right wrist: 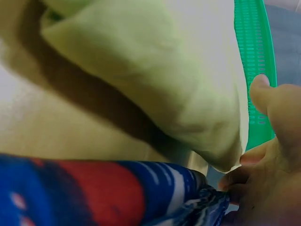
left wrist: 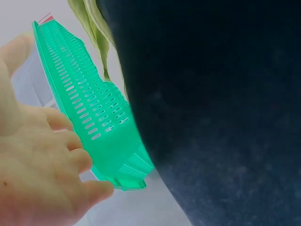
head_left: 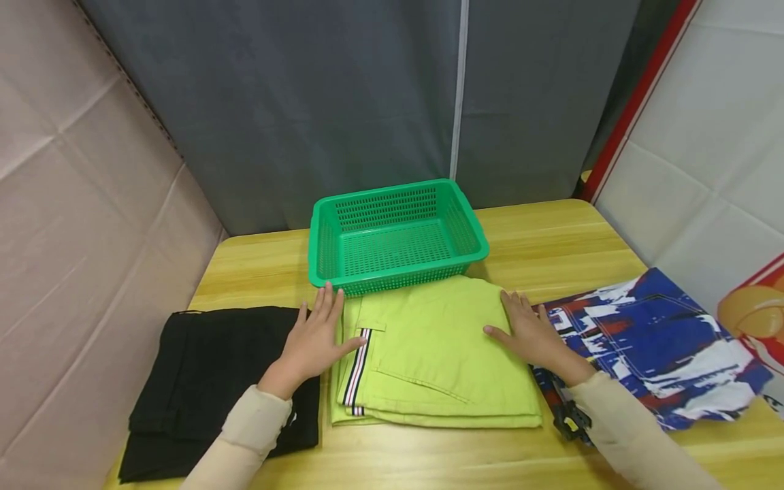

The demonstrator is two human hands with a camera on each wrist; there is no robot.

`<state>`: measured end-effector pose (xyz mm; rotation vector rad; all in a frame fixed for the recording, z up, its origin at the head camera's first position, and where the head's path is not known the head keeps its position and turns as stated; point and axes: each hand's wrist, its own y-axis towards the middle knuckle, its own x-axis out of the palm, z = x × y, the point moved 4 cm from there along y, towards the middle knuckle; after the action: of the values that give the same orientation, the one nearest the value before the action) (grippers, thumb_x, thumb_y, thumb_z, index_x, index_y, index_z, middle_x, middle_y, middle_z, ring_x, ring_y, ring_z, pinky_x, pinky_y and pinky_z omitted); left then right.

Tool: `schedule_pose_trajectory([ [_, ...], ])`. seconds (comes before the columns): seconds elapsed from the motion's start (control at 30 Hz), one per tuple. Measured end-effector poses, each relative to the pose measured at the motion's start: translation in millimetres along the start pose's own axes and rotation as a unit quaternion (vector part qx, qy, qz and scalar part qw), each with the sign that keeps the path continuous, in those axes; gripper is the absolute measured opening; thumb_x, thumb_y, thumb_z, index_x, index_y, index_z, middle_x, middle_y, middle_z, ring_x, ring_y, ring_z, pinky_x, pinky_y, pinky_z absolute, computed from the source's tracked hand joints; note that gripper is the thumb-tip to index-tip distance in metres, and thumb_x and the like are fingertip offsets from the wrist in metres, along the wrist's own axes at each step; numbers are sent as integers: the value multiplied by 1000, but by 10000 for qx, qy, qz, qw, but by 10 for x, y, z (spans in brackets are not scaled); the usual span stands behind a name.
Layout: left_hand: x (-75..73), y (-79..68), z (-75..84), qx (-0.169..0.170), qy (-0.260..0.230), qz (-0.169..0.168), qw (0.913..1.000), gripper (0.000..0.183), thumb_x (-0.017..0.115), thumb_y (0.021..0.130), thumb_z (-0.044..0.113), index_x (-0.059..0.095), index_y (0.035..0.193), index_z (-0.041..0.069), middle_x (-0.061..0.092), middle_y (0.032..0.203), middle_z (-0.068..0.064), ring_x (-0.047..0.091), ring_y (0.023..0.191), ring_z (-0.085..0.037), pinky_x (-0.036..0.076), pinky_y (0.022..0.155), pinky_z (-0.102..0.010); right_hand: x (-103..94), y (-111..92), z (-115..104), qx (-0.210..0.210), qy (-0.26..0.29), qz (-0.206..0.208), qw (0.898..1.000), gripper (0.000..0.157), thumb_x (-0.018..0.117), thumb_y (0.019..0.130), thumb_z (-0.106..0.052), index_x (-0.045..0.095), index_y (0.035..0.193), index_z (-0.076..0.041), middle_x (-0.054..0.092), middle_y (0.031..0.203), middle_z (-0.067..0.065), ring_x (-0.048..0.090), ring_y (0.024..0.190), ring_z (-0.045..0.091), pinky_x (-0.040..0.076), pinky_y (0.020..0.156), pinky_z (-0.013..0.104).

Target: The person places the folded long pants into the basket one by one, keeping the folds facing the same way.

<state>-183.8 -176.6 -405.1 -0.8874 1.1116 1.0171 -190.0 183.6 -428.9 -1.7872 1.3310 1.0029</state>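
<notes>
Folded lime-green pants (head_left: 441, 347), with a striped trim and a pocket seam, lie in the middle of the table. My left hand (head_left: 315, 337) is at their left edge with fingers spread, its fingertips near the basket's front rim. My right hand (head_left: 529, 333) lies at their right edge, fingers also spread. A green perforated basket (head_left: 398, 272) stands just behind the pants; its inside shows no contents. In the right wrist view, fingers of the right hand (right wrist: 277, 165) meet the corner of the lime-green cloth (right wrist: 155, 70). The left wrist view shows the left hand (left wrist: 42, 165) beside the basket (left wrist: 108, 146).
Black folded pants (head_left: 233, 367) lie to the left, partly under my left forearm. On the right is a folded blue, red and white patterned garment (head_left: 661, 347), partly behind my right wrist. A grey curtain (head_left: 343, 102) hangs behind the wooden table (head_left: 429, 456).
</notes>
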Motion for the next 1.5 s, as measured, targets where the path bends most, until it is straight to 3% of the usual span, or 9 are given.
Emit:
schedule_pose_trajectory([
  [0.4,119,-59,-14,-205,-140,-563,9981,97,51,90,63,4,156,9,-3,160,-24,-3,150,-37,1,118,-61,60,-45,36,-140,-400,272,9987,84,56,95,-44,19,151,6,40,144,33,39,132,51,11,106,76],
  [0.77,183,-49,-34,-400,-220,-1195,9918,95,49,91,64,6,156,11,14,157,-29,4,148,-42,-8,115,-64,81,-35,72,-55,-489,301,9983,82,56,96,-42,17,152,3,43,141,34,39,131,50,8,108,74],
  [0.97,224,-49,-30,-293,-383,-1437,9884,90,47,92,64,7,157,15,25,154,-29,10,148,-43,-12,114,-64,92,-19,81,-61,-454,339,9984,82,56,96,-41,18,152,3,45,139,35,38,130,51,7,108,74],
  [1.23,268,-39,-15,-172,-337,-1549,9872,87,44,93,63,7,157,17,31,154,-25,13,148,-43,-16,112,-64,101,-31,71,-64,-393,436,9983,81,56,96,-43,19,152,3,44,139,34,38,130,51,8,108,74],
  [1.37,282,-43,-17,-163,-543,-1553,9862,87,46,94,61,8,157,16,37,152,-21,17,146,-43,-17,113,-63,114,-32,82,-80,-329,419,9985,81,54,97,-44,19,152,2,42,142,33,37,131,51,7,108,73],
  [1.5,298,-41,-14,-82,-869,-1543,9842,87,50,94,57,10,156,12,37,152,-18,22,145,-44,-7,117,-60,137,-26,100,-82,-192,346,9992,80,53,97,-43,17,153,2,38,145,33,36,132,51,5,108,73],
])
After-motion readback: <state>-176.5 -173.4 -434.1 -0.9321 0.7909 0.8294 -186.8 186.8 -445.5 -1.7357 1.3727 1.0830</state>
